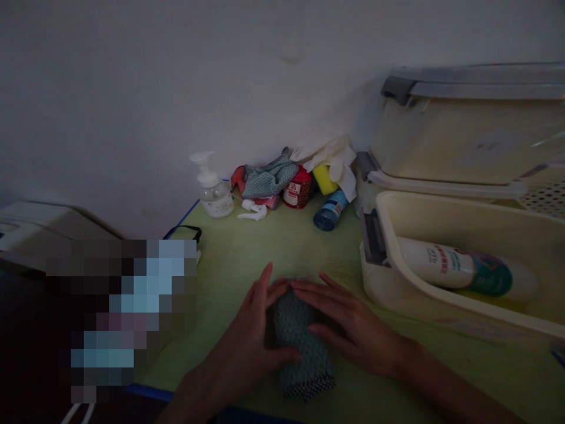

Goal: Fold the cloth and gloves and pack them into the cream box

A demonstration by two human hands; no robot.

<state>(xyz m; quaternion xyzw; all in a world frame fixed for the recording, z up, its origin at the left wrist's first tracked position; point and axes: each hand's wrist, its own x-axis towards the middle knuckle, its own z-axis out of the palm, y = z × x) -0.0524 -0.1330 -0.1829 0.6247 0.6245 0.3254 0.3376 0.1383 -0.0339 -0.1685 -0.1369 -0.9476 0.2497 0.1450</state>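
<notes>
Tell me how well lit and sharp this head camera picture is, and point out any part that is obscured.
Head view: dim and underexposed, no glare; both hands, left hand and right hand, lie soft-edged on the folded cloth; the lower left corner is nearly black, with a pixelated block hiding what is there; the bottle in the tub reads clearly.

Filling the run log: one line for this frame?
left hand: flat on folded cloth | right hand: flat on cloth | surface: green table | nearby: cream bin holding bottle

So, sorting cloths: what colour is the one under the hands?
Grey-green cloth, checked bottom edge; head view.
</notes>
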